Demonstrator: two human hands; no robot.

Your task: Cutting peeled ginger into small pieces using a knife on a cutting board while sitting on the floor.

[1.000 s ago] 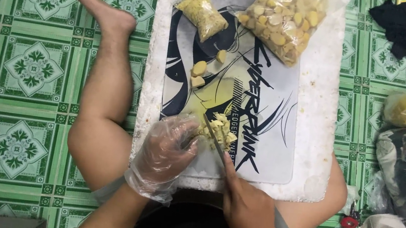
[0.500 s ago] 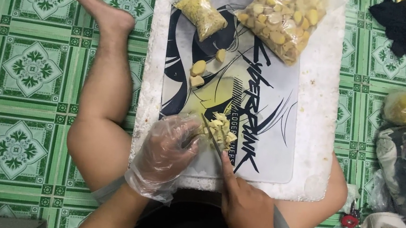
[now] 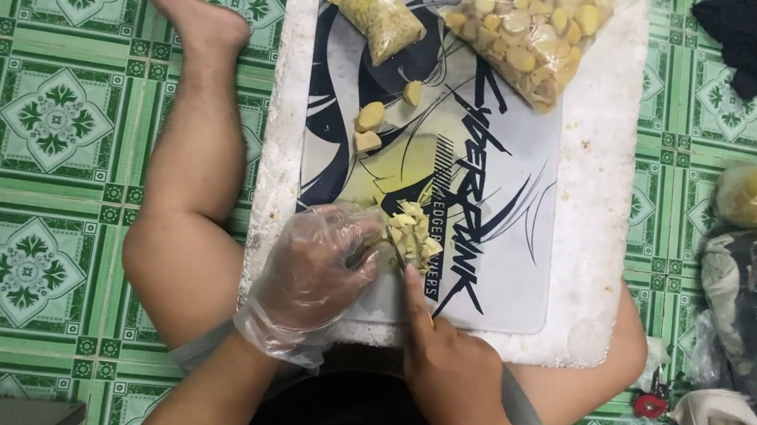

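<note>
From my head camera, my gloved left hand [image 3: 314,276] pins the chopped ginger pile [image 3: 412,235] on the printed mat [image 3: 501,207] while my bare right hand [image 3: 451,370] grips a knife, whose mostly hidden blade could nick my close fingertips if the slippery glove shifts.

Bare mat [image 3: 505,254] right of hands, bags [image 3: 534,23] crowding top

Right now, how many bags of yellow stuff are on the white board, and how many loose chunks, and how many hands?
Bags on the white board: 2, the small bag and the big bag
Loose chunks: 3
Chopped pile: 1
Hands: 2, gloved left hand, bare right hand
Total: 8
</note>
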